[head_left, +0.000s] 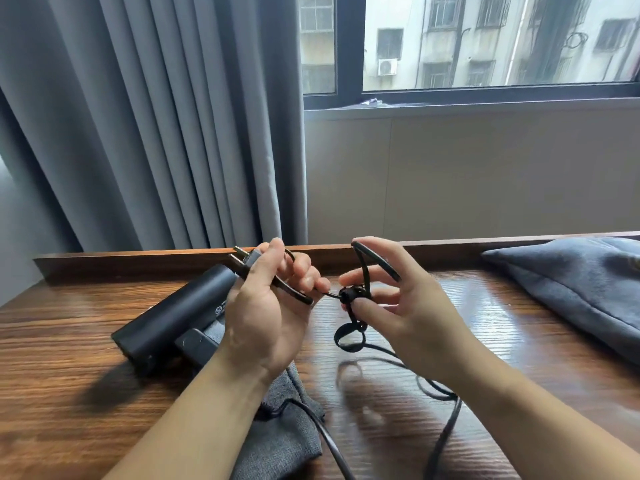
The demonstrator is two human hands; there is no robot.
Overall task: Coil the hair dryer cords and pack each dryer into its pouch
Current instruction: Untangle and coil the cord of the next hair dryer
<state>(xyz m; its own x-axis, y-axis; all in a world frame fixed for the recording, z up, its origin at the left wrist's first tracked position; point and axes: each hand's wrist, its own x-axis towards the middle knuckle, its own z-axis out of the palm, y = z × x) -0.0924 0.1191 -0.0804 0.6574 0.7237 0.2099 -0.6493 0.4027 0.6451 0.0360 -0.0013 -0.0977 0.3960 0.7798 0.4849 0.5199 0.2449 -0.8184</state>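
Judging by how things lie, you are partway through the first dryer, with nothing visibly packed yet; the wooden desk (86, 358) carries everything, and the black hair dryer (176, 313) lies on its side on it, outside any bag. Well to the right of the dryer, at the far edge of the view, sits a plump grey pouch (571, 282); whether it already holds a second dryer I cannot tell, since its mouth is out of view. A second, flat pouch (280, 438) lies partly under the dryer and spreads towards you from it; that one looks empty and is probably waiting for this dryer. The cord (449, 426) is only partly gathered; a long slack run trails across the wood to the right of the dryer and off the near edge, so most of the coiling is left.

Your left hand (273, 306), just right of the dryer and raised above it, has its fingers curled round the plug (246, 259) and a strand or two of cord; the prongs point back over the dryer. Your right hand (408, 306), farther right again, pinches the cord at its tie (350, 294) between thumb and fingertips, with one loop hooked over the raised forefinger; the other fingers are loosely spread.

What remains, as I read it: wind in the slack; fasten the tie; slide the dryer into the flat pouch; check the other.
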